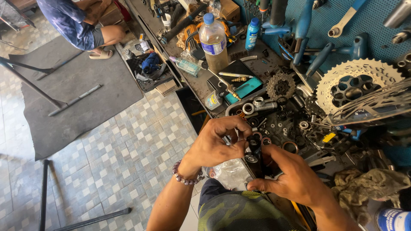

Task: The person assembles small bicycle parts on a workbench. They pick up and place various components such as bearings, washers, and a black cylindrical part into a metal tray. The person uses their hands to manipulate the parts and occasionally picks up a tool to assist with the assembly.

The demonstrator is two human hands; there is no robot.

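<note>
Hands meet at lower centre of the frame: the left hand (pixel 218 143) pinches the top of a small black metal part (pixel 253 147) while the right hand (pixel 291 177) grips it from below. Above them a clear plastic bottle (pixel 213 40) holds brownish liquid. At right lies a toothed silver cassette (pixel 357 85); a crumpled rag (pixel 368 184) sits lower right.

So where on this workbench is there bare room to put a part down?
Hardly any. The bench has one thin bare strip between the plastic bottle and the small cog. Around the left hand and right hand, bearings and tools crowd everything. Only the tiled floor lies open.
</note>
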